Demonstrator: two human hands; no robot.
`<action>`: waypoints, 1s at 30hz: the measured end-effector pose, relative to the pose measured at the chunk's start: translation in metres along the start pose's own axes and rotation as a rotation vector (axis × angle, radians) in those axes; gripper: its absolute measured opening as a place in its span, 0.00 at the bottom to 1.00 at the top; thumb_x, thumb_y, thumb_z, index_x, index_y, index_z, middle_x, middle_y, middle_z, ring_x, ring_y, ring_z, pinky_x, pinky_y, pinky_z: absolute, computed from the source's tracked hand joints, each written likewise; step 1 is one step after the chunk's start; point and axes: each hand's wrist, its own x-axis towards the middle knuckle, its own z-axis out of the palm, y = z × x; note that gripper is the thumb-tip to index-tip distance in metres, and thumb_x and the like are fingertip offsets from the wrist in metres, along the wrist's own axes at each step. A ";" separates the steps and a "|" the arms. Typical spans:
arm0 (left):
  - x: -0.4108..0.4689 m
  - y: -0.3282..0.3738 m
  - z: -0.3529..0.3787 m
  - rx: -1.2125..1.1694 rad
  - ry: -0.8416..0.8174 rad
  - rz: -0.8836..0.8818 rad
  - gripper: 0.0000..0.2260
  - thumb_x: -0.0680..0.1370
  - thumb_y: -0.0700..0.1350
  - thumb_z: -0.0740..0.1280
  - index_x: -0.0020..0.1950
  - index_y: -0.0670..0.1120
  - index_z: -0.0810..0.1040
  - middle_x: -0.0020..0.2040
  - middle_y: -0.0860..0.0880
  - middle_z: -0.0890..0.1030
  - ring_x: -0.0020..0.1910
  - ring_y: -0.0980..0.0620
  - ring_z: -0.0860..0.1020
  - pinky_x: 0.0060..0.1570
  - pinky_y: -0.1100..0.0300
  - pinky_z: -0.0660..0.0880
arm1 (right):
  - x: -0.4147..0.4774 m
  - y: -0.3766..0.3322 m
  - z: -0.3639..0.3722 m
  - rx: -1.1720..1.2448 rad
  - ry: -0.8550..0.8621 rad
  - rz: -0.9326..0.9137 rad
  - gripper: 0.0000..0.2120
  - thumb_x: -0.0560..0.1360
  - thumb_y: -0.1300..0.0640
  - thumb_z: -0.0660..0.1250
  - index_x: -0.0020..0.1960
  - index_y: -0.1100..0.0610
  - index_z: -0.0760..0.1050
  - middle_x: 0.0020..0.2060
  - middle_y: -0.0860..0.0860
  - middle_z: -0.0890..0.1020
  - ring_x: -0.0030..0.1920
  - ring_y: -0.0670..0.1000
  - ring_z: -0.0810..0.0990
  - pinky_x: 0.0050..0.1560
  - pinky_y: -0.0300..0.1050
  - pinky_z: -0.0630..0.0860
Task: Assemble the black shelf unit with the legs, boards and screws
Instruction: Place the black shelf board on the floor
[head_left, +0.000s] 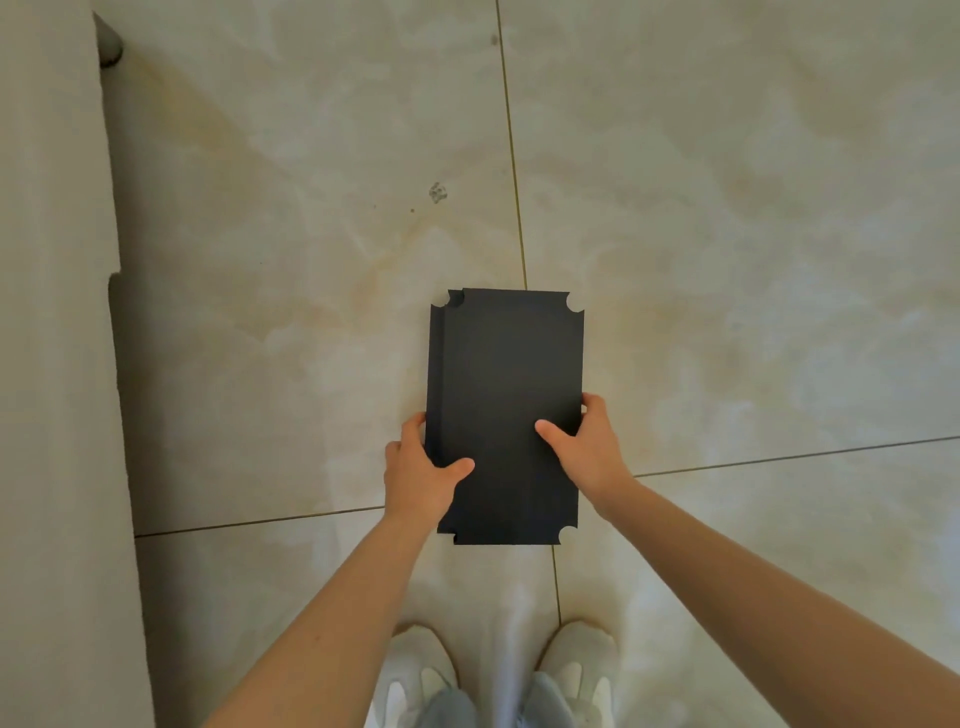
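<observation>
- Two bare hands hold one black shelf board (506, 364) flat in the air above a tiled floor (727, 208), long side running away from the person.
- Left hand (421, 478) grips the board's left edge near the close end. The thumb lies on top and the fingers curl around the edge and under it.
- Right hand (587, 447) grips the right edge a little farther up, with the thumb pressed on the top face and the fingers wrapped under.
- Board is matte black and rectangular, with a rounded notch cut out of each of its four corners.
- A second black layer shows along the left edge, slightly offset; cannot tell whether it is another board beneath or a lip.
- Pale shoes (415, 670) stand directly below, toes pointing forward.
- Floor is cream marbled tile with thin dark grout lines; a small grey smudge (438, 193) sits beyond the board.
- A pale block (52, 364) runs down the left side, with a grey foot (109, 49) at its far end.
</observation>
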 end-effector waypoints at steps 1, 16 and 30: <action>0.000 0.001 0.001 -0.003 0.002 -0.002 0.34 0.75 0.43 0.76 0.77 0.50 0.63 0.70 0.43 0.71 0.66 0.40 0.75 0.67 0.41 0.74 | 0.002 -0.002 -0.001 -0.015 -0.002 -0.001 0.28 0.78 0.55 0.69 0.73 0.55 0.60 0.67 0.53 0.74 0.65 0.56 0.75 0.65 0.54 0.74; 0.009 0.024 -0.008 -0.115 0.090 0.002 0.29 0.79 0.43 0.72 0.77 0.47 0.63 0.71 0.42 0.74 0.67 0.40 0.75 0.68 0.44 0.72 | 0.035 -0.059 -0.006 -0.296 -0.055 -0.193 0.28 0.78 0.57 0.69 0.74 0.58 0.62 0.68 0.54 0.74 0.67 0.58 0.74 0.67 0.52 0.71; -0.090 0.062 -0.055 0.182 0.037 0.083 0.18 0.82 0.46 0.66 0.71 0.46 0.70 0.64 0.44 0.78 0.56 0.47 0.75 0.57 0.55 0.74 | -0.068 -0.051 -0.075 -0.296 0.028 -0.112 0.23 0.81 0.50 0.63 0.73 0.57 0.63 0.68 0.56 0.73 0.65 0.57 0.75 0.62 0.48 0.73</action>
